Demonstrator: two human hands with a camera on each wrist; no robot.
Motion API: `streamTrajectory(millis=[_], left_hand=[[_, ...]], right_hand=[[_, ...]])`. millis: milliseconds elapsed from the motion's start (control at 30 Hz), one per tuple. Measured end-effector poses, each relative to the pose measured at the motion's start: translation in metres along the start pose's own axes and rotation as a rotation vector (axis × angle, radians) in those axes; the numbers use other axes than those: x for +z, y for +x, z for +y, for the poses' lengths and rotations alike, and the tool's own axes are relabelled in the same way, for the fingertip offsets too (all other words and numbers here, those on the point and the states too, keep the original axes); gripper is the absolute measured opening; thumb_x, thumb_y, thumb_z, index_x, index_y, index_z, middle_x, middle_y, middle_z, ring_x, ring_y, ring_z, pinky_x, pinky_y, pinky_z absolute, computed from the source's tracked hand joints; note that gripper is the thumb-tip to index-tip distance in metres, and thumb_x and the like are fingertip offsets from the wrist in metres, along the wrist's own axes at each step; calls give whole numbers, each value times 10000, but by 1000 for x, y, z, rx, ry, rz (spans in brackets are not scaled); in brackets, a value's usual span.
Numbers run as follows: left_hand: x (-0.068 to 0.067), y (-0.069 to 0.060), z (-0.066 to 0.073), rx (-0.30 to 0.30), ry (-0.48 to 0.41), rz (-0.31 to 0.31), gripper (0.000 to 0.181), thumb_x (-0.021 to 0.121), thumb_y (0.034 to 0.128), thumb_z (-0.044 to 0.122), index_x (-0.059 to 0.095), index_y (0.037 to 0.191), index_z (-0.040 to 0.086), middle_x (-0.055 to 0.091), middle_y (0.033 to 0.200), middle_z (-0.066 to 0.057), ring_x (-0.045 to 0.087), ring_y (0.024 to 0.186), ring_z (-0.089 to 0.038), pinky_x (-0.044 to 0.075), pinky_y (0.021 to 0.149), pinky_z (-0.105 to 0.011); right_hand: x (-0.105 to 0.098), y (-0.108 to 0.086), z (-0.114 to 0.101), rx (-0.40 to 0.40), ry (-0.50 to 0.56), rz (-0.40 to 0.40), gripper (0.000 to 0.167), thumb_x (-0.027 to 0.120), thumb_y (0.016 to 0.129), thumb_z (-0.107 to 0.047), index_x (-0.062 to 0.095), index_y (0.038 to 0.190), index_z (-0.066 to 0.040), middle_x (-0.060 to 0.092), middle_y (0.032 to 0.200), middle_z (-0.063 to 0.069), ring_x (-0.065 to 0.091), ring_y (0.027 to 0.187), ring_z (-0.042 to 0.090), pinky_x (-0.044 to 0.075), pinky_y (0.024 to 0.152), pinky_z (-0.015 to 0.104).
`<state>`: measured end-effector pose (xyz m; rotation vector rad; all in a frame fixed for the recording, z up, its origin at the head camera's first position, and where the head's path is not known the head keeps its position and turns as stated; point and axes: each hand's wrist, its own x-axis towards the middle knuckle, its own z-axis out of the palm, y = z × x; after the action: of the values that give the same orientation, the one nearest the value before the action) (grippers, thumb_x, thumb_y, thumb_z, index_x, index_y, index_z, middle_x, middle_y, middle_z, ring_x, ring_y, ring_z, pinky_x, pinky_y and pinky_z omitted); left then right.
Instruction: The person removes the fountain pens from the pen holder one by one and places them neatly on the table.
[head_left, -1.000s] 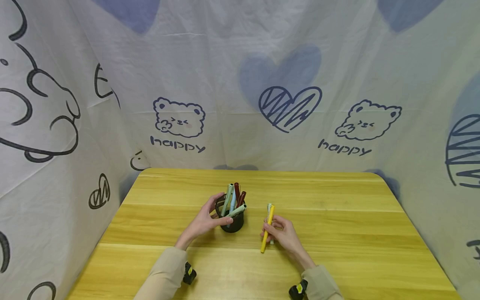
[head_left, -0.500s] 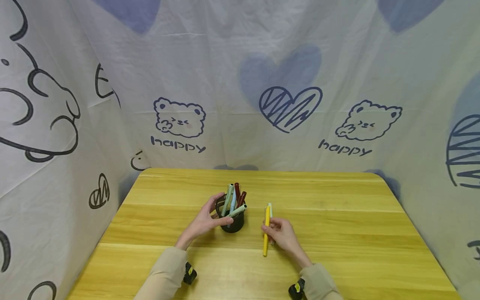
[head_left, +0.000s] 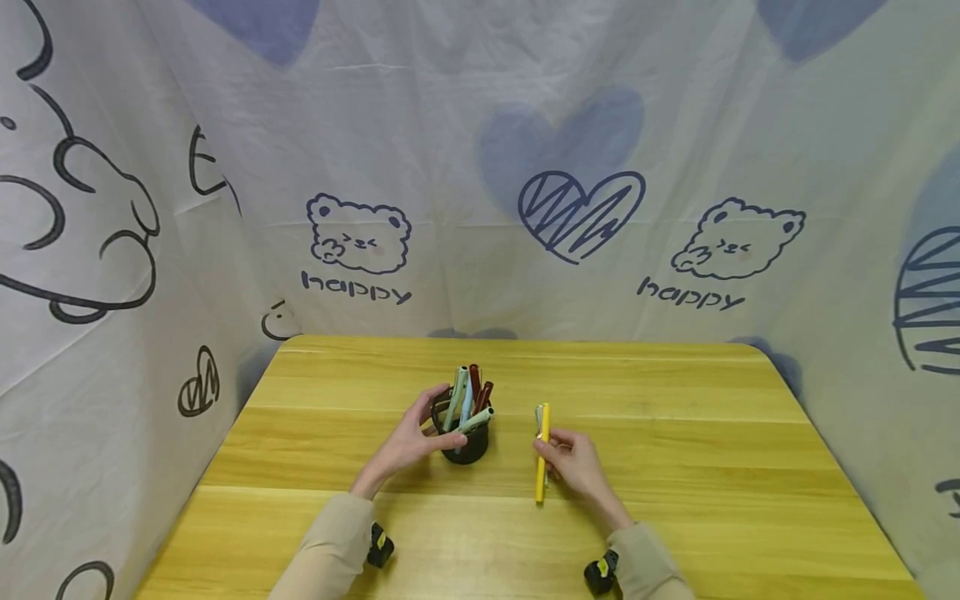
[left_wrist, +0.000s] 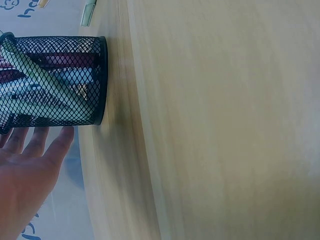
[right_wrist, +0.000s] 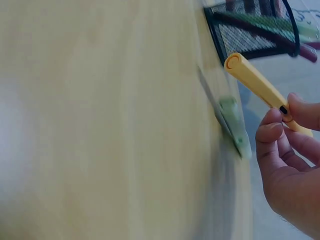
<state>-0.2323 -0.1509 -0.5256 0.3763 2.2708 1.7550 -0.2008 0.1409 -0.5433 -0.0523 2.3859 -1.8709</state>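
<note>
My left hand [head_left: 408,437] holds a black mesh pen cup [head_left: 467,450] upright on the table, thumb on the near side and fingers around its left side. In the left wrist view fingertips touch the cup's mesh [left_wrist: 75,80]. Pale green, light blue and dark red pens [head_left: 475,383] stand in it. To the right of the cup, my right hand [head_left: 577,462] pinches a yellow pen [head_left: 542,475] between thumb and fingers. In the right wrist view the yellow pen [right_wrist: 255,82] is raised above the tabletop. Beneath it lies a pale green pen [right_wrist: 234,127] with a metal clip, mostly hidden in the head view.
The wooden table [head_left: 712,442] spreads around both hands. A white printed cloth [head_left: 465,275] hangs behind it and at the sides. Black cameras [head_left: 380,546] sit at both wrists.
My right hand dipped slightly left, then shifted right with the yellow pen, whose tilt changed a little. The left hand and pen cup have stayed in place.
</note>
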Motion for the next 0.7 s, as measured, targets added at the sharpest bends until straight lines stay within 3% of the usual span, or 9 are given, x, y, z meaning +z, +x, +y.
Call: streamTrajectory(millis=[300, 533, 700], left_hand=[[-1, -1, 0, 5, 4, -5, 930, 823, 851, 226, 263, 1588, 135, 238, 1666, -133, 266, 1520, -414, 292, 1208, -615], [0, 0, -1, 6, -1, -1, 940, 825, 850, 224, 256, 1592, 130, 241, 1667, -110, 254, 1531, -392, 294, 1213, -601], [0, -1, -2, 7, 3, -4, 936, 816, 857, 219, 246, 1594, 121, 229, 1672, -110, 239, 1535, -401, 284, 1214, -612]], right_hand=[[-25, 18, 10, -33, -202, 10, 169, 632, 974, -60, 684, 977, 101, 566, 651, 49, 469, 519, 56, 388, 481, 175], [-26, 25, 18, -23, -369, 61, 365, 687, 939, -92, 646, 1238, 112, 676, 783, 120, 526, 599, 87, 442, 521, 199], [-22, 27, 21, -21, -440, 110, 391, 719, 915, -115, 647, 1232, 102, 638, 775, 91, 508, 614, 105, 407, 519, 191]])
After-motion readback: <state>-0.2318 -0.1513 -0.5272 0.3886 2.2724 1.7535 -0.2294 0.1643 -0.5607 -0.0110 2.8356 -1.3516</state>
